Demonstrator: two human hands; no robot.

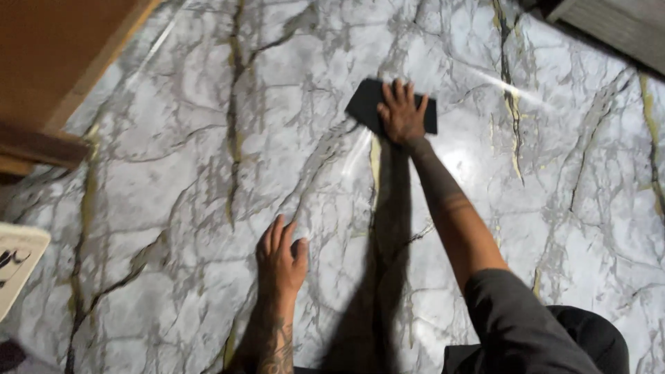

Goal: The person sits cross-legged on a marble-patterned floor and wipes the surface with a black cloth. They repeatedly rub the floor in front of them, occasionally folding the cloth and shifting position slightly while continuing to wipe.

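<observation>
Right hand (pixel 402 114) flat on black cloth (pixel 367 102); left hand (pixel 280 260) on marble floor (pixel 173 208).

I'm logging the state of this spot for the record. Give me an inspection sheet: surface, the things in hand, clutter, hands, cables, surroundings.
Surface: glossy marble-patterned floor, white and grey with dark and yellowish veins; bright light glare near the right arm.
Things in hand: dark flat cloth, lying on the floor under the right hand.
Clutter: nothing seen on the floor itself.
Hands: right hand pressed flat on the cloth, arm stretched out; left hand flat on the bare floor, holding nothing.
Cables: nothing seen.
Surroundings: wooden furniture at upper left; a white object at the left edge; a grey ribbed panel at upper right.
</observation>
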